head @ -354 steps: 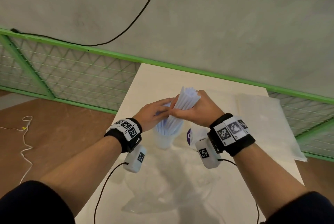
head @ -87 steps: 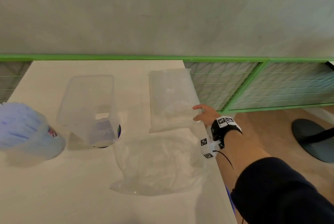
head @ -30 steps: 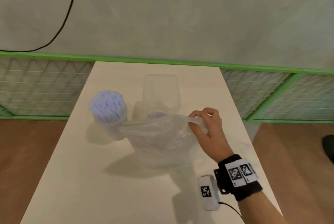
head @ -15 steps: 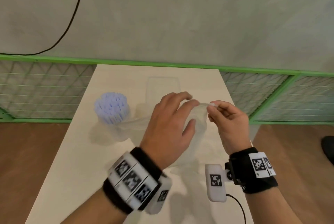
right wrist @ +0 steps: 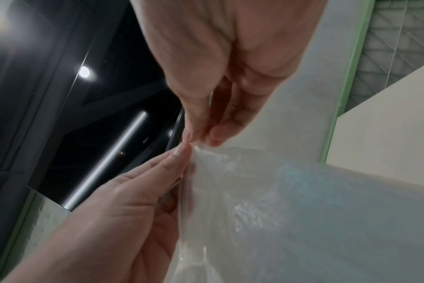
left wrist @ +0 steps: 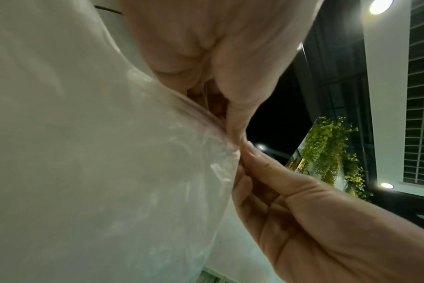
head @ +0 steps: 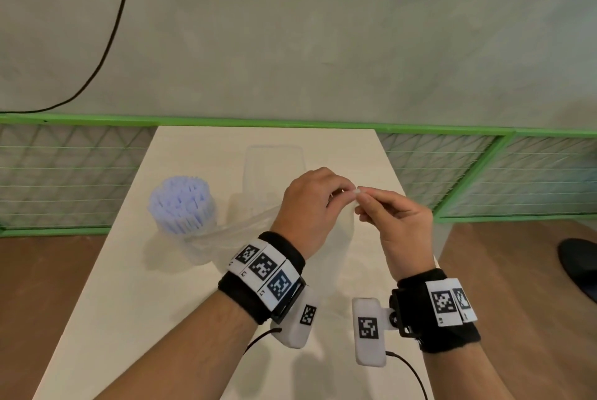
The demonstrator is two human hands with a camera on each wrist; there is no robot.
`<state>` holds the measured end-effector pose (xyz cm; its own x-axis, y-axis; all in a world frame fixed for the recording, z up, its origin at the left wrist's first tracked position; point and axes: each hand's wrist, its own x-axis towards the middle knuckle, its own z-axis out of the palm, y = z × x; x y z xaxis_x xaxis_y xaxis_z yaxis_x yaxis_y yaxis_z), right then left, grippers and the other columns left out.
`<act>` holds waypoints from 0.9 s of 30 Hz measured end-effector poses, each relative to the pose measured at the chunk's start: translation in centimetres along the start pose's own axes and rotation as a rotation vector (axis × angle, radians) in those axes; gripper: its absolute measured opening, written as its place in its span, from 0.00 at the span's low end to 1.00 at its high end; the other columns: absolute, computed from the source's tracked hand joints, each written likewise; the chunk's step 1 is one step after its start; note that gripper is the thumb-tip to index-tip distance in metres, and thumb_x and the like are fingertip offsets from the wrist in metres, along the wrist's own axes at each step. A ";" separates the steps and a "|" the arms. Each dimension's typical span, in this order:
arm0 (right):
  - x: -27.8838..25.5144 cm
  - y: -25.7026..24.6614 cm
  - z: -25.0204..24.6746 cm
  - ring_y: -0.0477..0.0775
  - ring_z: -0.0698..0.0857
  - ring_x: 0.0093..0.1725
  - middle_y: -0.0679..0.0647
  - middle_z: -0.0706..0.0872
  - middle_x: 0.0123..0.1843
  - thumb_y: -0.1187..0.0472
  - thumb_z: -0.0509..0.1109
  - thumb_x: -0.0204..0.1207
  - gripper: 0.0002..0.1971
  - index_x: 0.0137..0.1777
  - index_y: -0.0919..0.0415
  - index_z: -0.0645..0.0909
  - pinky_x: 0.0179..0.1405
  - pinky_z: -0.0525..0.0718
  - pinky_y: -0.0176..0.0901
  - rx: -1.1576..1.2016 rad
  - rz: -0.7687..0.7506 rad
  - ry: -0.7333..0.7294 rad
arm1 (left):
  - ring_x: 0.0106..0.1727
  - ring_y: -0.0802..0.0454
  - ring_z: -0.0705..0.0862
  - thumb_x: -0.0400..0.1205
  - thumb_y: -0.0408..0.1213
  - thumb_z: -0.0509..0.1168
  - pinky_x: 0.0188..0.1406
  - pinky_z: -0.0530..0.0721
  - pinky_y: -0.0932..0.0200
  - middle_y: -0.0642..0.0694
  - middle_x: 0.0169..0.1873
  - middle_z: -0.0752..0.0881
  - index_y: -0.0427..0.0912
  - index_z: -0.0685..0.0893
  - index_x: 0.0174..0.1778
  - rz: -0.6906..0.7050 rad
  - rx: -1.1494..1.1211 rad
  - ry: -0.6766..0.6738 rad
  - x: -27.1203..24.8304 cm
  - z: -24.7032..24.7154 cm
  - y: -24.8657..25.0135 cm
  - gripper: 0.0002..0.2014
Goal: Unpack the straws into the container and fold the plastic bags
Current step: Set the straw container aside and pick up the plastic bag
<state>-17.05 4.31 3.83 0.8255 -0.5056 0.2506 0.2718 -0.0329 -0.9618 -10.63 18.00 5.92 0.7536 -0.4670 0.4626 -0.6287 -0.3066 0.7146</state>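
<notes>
The table point(head: 129, 286) runs away from the person, narrow, with its far edge against a green rail point(head: 290, 123) and wire mesh on both sides. Its right edge passes just under the right hand point(head: 397, 225); beyond that edge is brown floor. The near half of the table, below the wrists, is bare, and so is the left strip in front of the cup point(head: 193, 238).

Both hands are raised above the middle of the table, fingertips meeting. The left hand point(head: 310, 205) pinches one corner of a clear bag point(head: 245, 228) between thumb and curled fingers; the right hand pinches the same bag at nearly the same spot, thumb against forefinger. In the left wrist view the bag point(left wrist: 109, 172) hangs down and to the left from the pinch, with the right hand point(left wrist: 315, 220) coming in from below. In the right wrist view the bag point(right wrist: 278, 210) spreads to the right of the pinch and the left hand point(right wrist: 121, 220) reaches in from lower left. From the pinch the film trails down and left to the cup, where its far end touches or lies beside the cup's wall; which, cannot be told.

The cup stands left of the hands, upright, packed full of pale blue straws point(head: 179, 204) standing on end, their tips above the rim. Beyond the hands a clear box point(head: 274, 163) stands; its contents cannot be made out.
</notes>
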 end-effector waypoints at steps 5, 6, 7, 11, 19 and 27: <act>0.2 -0.3 -0.2 0.49 0.87 0.39 0.51 0.93 0.42 0.67 0.76 0.72 0.12 0.41 0.47 0.93 0.40 0.86 0.40 -0.056 -0.026 -0.057 | 0.41 0.57 0.77 0.83 0.40 0.68 0.44 0.77 0.61 0.51 0.39 0.85 0.41 0.89 0.45 0.078 0.125 0.009 0.2 0.2 -0.1 0.07; 0.3 -0.4 -0.2 0.49 0.87 0.40 0.51 0.93 0.42 0.67 0.76 0.72 0.12 0.41 0.46 0.93 0.41 0.85 0.40 -0.067 -0.031 -0.063 | 0.41 0.57 0.76 0.83 0.39 0.67 0.44 0.74 0.63 0.51 0.39 0.84 0.42 0.89 0.45 0.088 0.146 0.010 0.2 0.2 -0.1 0.07; 0.3 -0.4 -0.2 0.49 0.87 0.40 0.50 0.93 0.42 0.66 0.77 0.72 0.11 0.41 0.46 0.93 0.42 0.85 0.41 -0.079 -0.039 -0.066 | 0.40 0.57 0.75 0.83 0.39 0.67 0.43 0.73 0.64 0.51 0.39 0.84 0.42 0.88 0.45 0.099 0.167 0.015 0.1 0.2 -0.1 0.07; 0.7 -0.4 -0.2 0.51 0.86 0.40 0.49 0.93 0.41 0.60 0.77 0.70 0.06 0.41 0.47 0.92 0.43 0.84 0.42 -0.066 -0.056 -0.029 | 0.39 0.51 0.78 0.83 0.38 0.67 0.42 0.73 0.62 0.50 0.39 0.83 0.42 0.87 0.44 0.135 0.255 0.052 0.0 -0.6 -0.1 0.06; 1.9 1.1 -0.1 0.45 0.82 0.37 0.45 0.89 0.37 0.67 0.74 0.76 0.05 0.44 0.57 0.89 0.37 0.81 0.36 -0.028 -0.004 0.105 | 0.45 0.52 0.78 0.84 0.45 0.60 0.44 0.66 0.57 0.57 0.41 0.83 0.50 0.85 0.45 0.049 0.515 0.128 -3.0 -6.6 -3.3 0.09; 2.8 1.7 -0.1 0.43 0.80 0.36 0.43 0.87 0.34 0.67 0.73 0.78 0.06 0.44 0.55 0.89 0.35 0.80 0.34 -0.044 -0.017 0.104 | 0.50 0.56 0.78 0.83 0.47 0.63 0.53 0.58 0.56 0.61 0.43 0.84 0.56 0.85 0.44 -0.068 0.712 0.199 -6.2 -11.8 -4.7 0.07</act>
<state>-14.33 2.73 2.88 0.7645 -0.5914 0.2565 0.2616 -0.0791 -0.9619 -10.09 32.06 5.91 0.7730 -0.2895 0.5645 -0.5008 -0.8247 0.2628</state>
